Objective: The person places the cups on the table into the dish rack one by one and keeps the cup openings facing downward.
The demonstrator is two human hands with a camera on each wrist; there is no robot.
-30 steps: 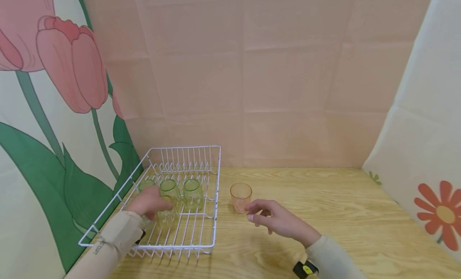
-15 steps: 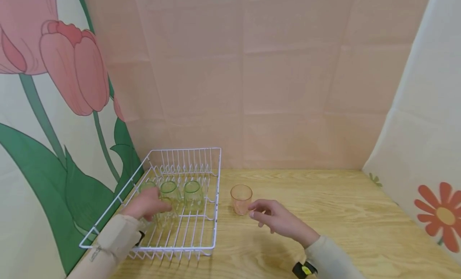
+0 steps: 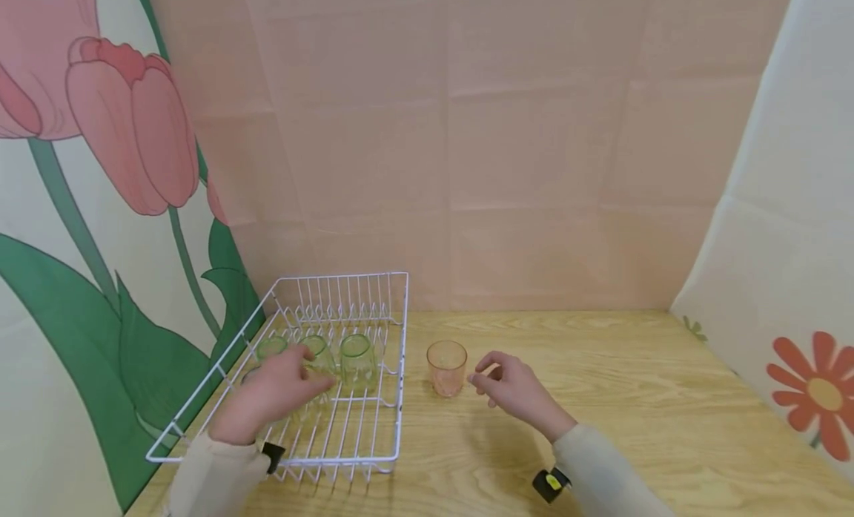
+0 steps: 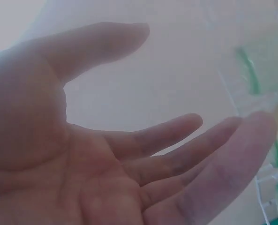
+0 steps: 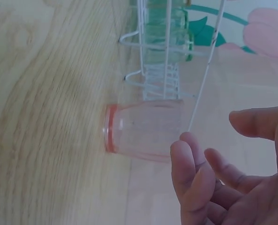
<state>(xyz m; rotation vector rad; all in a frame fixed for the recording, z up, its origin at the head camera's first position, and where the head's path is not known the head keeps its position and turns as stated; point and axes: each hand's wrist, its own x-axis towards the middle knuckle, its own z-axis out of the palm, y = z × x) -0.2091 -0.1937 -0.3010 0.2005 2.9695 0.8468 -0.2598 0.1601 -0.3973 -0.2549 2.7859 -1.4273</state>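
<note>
Over the white wire dish rack [image 3: 347, 458], my left hand [image 3: 276, 387] is raised with thumb and fingers apart. Nothing lies between them in the left wrist view. Green glasses [image 3: 359, 365] stand in a row in the rack, partly behind this hand. A yellowish glass [image 3: 320, 409] is in front of them, its upper part covered by the hand. To the right of the rack, an orange-tinted clear glass [image 3: 447, 372] stands upright on the table. My right hand [image 3: 517, 391] is just right of that glass, fingers loosely bent and holding nothing.
The rack stands at the left on the wood-grain table [image 3: 600, 398]. A pink cloth backdrop [image 3: 534, 168] closes off the back. Flower-printed cloths hang at both sides, with a tulip [image 3: 160, 139] on the left one.
My left hand has come up off the yellowish glass, its fingers spreading. My right hand has drawn slightly right, away from the orange-tinted glass, which stays where it was.
</note>
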